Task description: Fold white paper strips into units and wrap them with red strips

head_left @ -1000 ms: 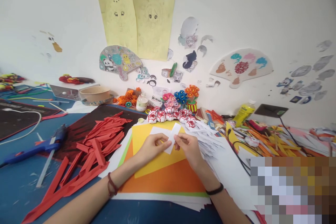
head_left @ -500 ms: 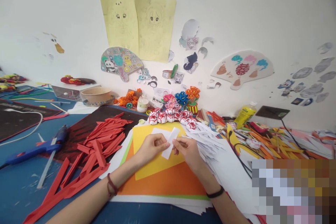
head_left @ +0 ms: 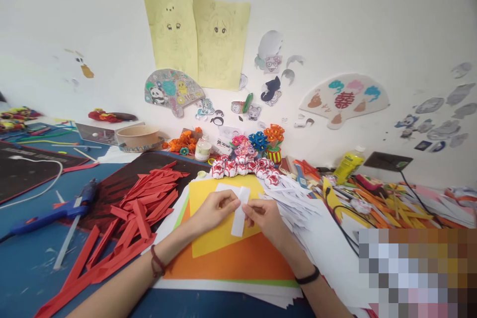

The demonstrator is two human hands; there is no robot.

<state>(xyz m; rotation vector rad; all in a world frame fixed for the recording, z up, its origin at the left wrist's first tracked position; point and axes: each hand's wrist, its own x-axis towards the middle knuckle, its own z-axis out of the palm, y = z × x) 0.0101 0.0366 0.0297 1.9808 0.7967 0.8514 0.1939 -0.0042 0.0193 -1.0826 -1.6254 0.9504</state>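
Note:
My left hand (head_left: 219, 208) and my right hand (head_left: 263, 213) pinch a white paper strip (head_left: 238, 222) between them, one at each long edge. The strip is held nearly upright, its lower end pointing towards me. Below it lies a yellow paper sheet (head_left: 208, 241), set askew on an orange sheet (head_left: 223, 267). Another piece of white paper (head_left: 227, 188) shows just behind my left fingers. To the right of my right hand, a heap of white paper strips (head_left: 292, 203) spreads out.
Left of the sheets lies a pile of folded red paper strips (head_left: 145, 208), beside a blue glue gun (head_left: 55, 216) on the table. Red-and-white paper balls (head_left: 242, 165) and paper flowers (head_left: 259, 141) stand at the back. A yellow bottle (head_left: 349, 164) leans at the right.
The white strip has turned from a slant to nearly upright, and its lower end has come slightly nearer. Both hands keep pinching it in about the same place.

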